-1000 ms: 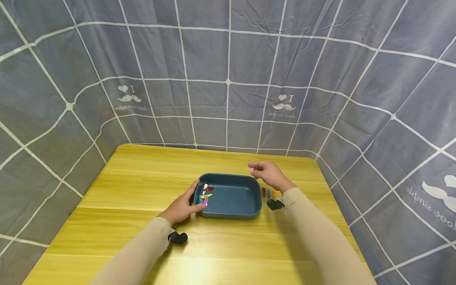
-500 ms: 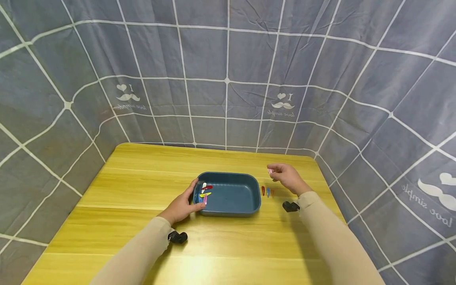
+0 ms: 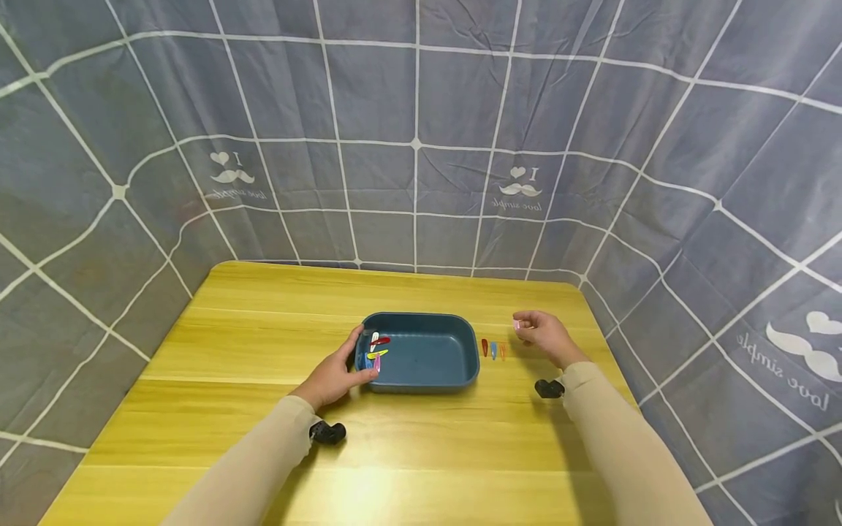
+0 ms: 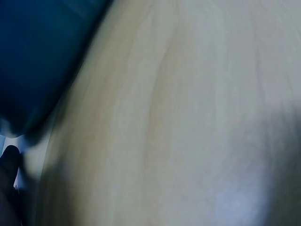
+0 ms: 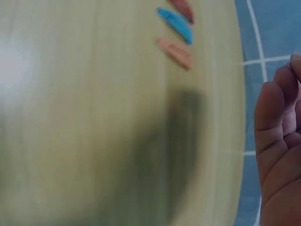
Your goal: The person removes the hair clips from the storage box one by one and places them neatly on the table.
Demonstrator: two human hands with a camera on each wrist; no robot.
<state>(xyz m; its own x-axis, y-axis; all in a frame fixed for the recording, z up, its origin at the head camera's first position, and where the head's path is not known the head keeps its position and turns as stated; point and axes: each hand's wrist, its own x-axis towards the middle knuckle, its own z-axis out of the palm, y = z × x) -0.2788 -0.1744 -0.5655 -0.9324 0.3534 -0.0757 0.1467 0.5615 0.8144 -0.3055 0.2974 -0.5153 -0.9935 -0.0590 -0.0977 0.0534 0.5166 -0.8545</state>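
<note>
My left hand point(image 3: 332, 378) grips the left end of a dark blue rectangular plastic basin point(image 3: 421, 387), thumb over the near-left rim. Inside that end lie several snap hair clips: a white one, a red one point(image 3: 380, 341), a yellow one point(image 3: 378, 354), a pink one point(image 3: 378, 363) and a blue one partly covered. To the basin's right, my right hand point(image 3: 547, 337) holds a small pink hair clip point(image 3: 517, 325) between thumb and fingers, above the table. A red clip point(image 3: 484, 347), a blue clip point(image 5: 176, 24) and an orange clip point(image 5: 175, 53) lie in a row between basin and right hand.
The wooden table point(image 3: 421, 453) has rounded far corners. Grey curtains point(image 3: 381, 175) with white grid lines hang behind it and along both sides. A black wrist device point(image 3: 549, 389) sits below the right hand, another point(image 3: 327, 432) below the left.
My right hand has moved right, away from the basin and past the row of clips, carrying the pink hair clip. The left hand keeps its grip on the basin.
</note>
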